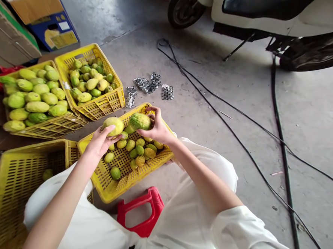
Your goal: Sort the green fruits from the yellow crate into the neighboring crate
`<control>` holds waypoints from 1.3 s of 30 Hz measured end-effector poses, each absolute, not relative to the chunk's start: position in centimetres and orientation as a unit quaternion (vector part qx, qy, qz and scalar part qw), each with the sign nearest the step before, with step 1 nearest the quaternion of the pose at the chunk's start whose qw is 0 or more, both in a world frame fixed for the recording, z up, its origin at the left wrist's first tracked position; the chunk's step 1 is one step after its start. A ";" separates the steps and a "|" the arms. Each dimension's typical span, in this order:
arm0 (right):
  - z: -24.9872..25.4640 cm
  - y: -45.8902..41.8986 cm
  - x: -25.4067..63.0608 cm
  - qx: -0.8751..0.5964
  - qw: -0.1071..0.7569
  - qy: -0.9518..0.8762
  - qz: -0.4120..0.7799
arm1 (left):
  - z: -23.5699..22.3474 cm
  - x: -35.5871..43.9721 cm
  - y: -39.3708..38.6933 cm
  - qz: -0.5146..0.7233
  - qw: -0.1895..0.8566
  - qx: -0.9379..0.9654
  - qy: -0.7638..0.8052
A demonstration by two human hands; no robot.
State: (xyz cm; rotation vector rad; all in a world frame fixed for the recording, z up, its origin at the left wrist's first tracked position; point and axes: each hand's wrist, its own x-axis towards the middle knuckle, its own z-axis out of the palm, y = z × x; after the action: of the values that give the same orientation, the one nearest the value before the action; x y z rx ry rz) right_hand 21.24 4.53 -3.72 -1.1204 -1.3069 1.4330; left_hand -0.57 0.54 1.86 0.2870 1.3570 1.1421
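Over a yellow plastic crate (114,197) in front of me, both my hands hold fruit. My left hand (102,141) is closed round a pale yellow lemon (114,125), thumb on its near side. In my right hand (158,127) is a larger, ridged green-and-yellow lemon (140,121), gripped at its right end between thumb and fingers. The two lemons are close together but apart. Below them, several smaller green and yellow lemons (140,150) lie loose in the crate, mostly towards its right side.
Two yellow crates (79,124) (109,105) filled with lemons stand at the far left. A deep yellow crate (22,159) is by my left knee. A red stool (142,231) sits between my legs. Shiny wrappers (149,83), black cables (235,139) and a scooter (250,18) lie beyond.
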 end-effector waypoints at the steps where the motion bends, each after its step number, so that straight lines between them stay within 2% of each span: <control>1: -3.6 4.6 21.2 -0.451 0.434 -0.537 0.565 | 2.0 -0.5 0.6 0.503 0.615 0.133 0.593; 9: -1.7 4.4 21.3 -0.444 0.433 -0.581 0.528 | 2.1 -0.5 0.7 0.491 0.618 0.137 0.598; 17: -2.0 5.0 21.0 -0.432 0.432 -0.431 0.664 | 2.3 0.0 0.6 0.483 0.663 0.057 0.569; 25: -2.4 5.3 20.9 -0.439 0.415 -0.309 0.735 | 2.2 0.0 0.6 0.517 0.628 0.066 0.578; 29: -3.1 5.6 21.2 -0.453 0.395 -0.246 0.760 | 2.2 -0.1 0.5 0.531 0.637 0.086 0.552; 39: -2.3 5.5 21.4 -0.462 0.405 -0.293 0.732 | 2.2 -0.1 0.8 0.522 0.625 0.072 0.575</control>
State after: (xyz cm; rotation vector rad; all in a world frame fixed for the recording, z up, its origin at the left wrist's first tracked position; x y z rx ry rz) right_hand 21.42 5.54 -2.33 -1.1671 -0.7396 1.8489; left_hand -0.09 0.84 2.25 0.1655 1.3206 1.1989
